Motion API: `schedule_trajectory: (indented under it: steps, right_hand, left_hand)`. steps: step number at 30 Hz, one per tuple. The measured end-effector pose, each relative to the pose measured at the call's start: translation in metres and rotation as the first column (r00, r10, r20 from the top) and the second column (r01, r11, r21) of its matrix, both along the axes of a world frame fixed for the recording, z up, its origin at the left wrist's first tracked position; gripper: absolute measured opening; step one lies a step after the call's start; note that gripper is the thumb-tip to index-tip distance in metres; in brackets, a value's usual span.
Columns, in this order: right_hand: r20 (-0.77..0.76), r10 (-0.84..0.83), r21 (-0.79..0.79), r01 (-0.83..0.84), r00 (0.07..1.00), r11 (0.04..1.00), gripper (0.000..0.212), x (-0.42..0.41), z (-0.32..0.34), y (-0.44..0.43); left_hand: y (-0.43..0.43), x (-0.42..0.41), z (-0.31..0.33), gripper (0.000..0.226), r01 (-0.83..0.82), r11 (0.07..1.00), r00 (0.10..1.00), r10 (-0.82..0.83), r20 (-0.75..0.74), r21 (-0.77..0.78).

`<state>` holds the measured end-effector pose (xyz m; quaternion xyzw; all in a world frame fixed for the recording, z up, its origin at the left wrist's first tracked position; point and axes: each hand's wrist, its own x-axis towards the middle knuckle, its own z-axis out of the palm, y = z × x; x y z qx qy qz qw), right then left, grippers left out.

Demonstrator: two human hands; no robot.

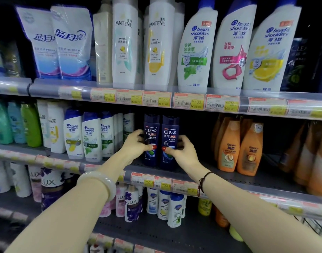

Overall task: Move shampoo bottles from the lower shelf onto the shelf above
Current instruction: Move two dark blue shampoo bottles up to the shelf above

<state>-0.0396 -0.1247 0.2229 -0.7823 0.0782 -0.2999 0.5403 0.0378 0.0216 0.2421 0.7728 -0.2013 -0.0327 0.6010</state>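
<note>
Just below the middle of the frame, two dark navy CLEAR bottles stand upright and touching on the middle shelf [229, 178], a grey metal board whose bare floor is perforated. Both are slim, glossy plastic with rounded shoulders and flat caps. My left hand [136, 145] curls around the left CLEAR bottle [151, 136], fingers wrapped behind its outer side and my red-nailed thumb pressed on its front. My right hand [182, 150] clasps the right CLEAR bottle [170, 137] the same way from the other side, thumb on the label, fingers bent round the edge. Both bottles rest on the shelf.

A smooth, pale bangle [100, 181] rings my left wrist at lower left of centre; a thin dark cord bracelet [203, 181] loops my right wrist.

To the right on the same shelf stand orange Rejoice bottles [238, 148], matte and pear-shaped. To the left are small white Head & Shoulders bottles [91, 137] with blue caps.

Across the upper half runs the shelf above [47, 88], its front edge a clear plastic strip holding pink and yellow price tags [156, 99]. On it stand tall white Pantene bottles [125, 42] in shiny film, curved white Head & Shoulders bottles [194, 52], and soft crinkled refill pouches [56, 42] at upper left.
</note>
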Motion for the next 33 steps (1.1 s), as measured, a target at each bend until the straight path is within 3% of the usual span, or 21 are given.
schedule_trajectory:
  steps: [4,10,16,21,25,33]
  right_hand:
    - [-0.031,0.013,-0.033,-0.014,0.999,0.999,0.052,-0.001,0.004,-0.001]
    - [-0.133,0.009,-0.104,-0.023,0.991,0.994,0.059,-0.013,0.01,-0.007]
    - [-0.157,-0.053,-0.227,0.017,0.986,0.974,0.036,-0.044,0.019,-0.019]
    - [-0.259,-0.031,-0.32,-0.055,0.965,0.946,0.027,-0.067,0.019,-0.024]
    - [-0.308,-0.054,-0.416,-0.083,0.95,0.905,0.029,-0.087,0.018,-0.034]
    - [-0.356,-0.182,-0.508,-0.026,0.916,0.861,0.032,-0.142,0.009,-0.074]
  left_hand:
    - [0.001,-0.006,0.002,0.06,-0.014,0.998,0.999,0.011,0.046,0.064]
    - [0.005,-0.016,0.01,0.078,-0.035,0.986,0.999,0.033,0.011,0.161]
    - [0.007,-0.04,0.02,0.06,-0.174,0.91,0.969,0.091,0.228,0.377]
    - [-0.004,-0.067,0.019,0.04,-0.043,0.848,0.965,-0.102,0.242,0.528]
    - [-0.021,-0.085,0.011,0.042,0.069,0.807,0.952,-0.228,0.202,0.587]
    - [-0.081,-0.121,0.0,0.038,0.165,0.772,0.879,-0.397,0.263,0.613]
